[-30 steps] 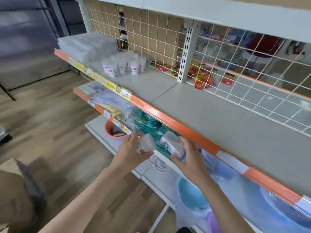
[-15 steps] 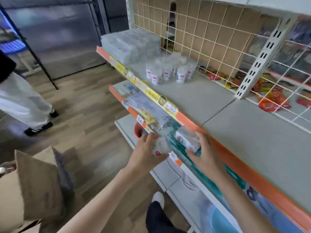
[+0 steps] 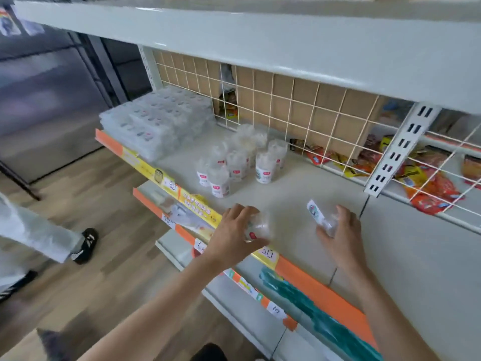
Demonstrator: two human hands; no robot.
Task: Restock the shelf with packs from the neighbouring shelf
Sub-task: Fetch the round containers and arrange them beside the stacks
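Both hands have risen from the lower shelf's front edge to above the middle shelf (image 3: pixel 299 201), each carrying a small clear pack. Over that shelf's front edge, the left hand (image 3: pixel 234 230) curls its fingers round one clear pack (image 3: pixel 256 226), while the right hand (image 3: pixel 341 230), further along the same edge near the seam between boards, pinches a second pack (image 3: pixel 318 213) with its label end pointing up. Neither pack seems to rest on the board yet, though blur makes that uncertain. A cluster of like packs (image 3: pixel 234 165) stands further back, towards the wire back grid (image 3: pixel 286 108), with flat clear trays (image 3: pixel 158 123) stacked at the left end. This looks like the placing step: the next move calls for carrying both packs inward and setting them upright beside the cluster without toppling its front row.
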